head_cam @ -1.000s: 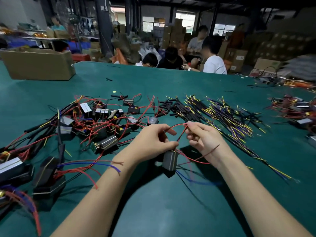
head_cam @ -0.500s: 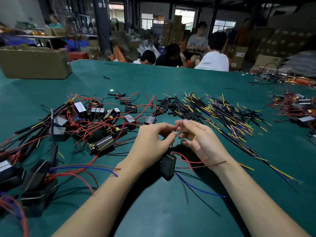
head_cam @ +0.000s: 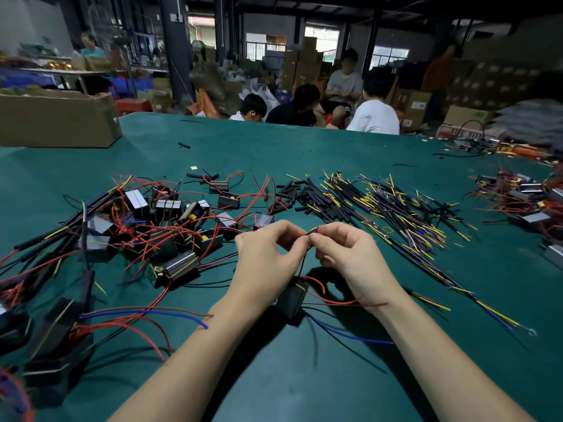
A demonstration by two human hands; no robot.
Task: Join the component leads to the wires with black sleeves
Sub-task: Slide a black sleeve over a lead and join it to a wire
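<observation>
A small black box component (head_cam: 293, 297) hangs just above the green table, between my wrists, by its red leads (head_cam: 323, 295); a blue lead (head_cam: 344, 334) and a black one trail from it onto the mat. My left hand (head_cam: 268, 257) and my right hand (head_cam: 350, 254) meet fingertip to fingertip above it, both pinching the ends of the thin red leads. A heap of black-sleeved wires (head_cam: 390, 208) with yellow and purple ends lies just beyond my right hand. Loose black sleeves (head_cam: 300, 193) lie to its left.
A tangle of components with red leads (head_cam: 158, 226) covers the table's left side. Larger black parts (head_cam: 58, 327) lie at the near left. A cardboard box (head_cam: 58, 120) stands at the far left, another pile (head_cam: 524, 199) at the far right. Several people sit beyond the table.
Both hands have drawn closer together, their fingertips now meeting on the red lead ends. The component has tilted and turned a little under them.
</observation>
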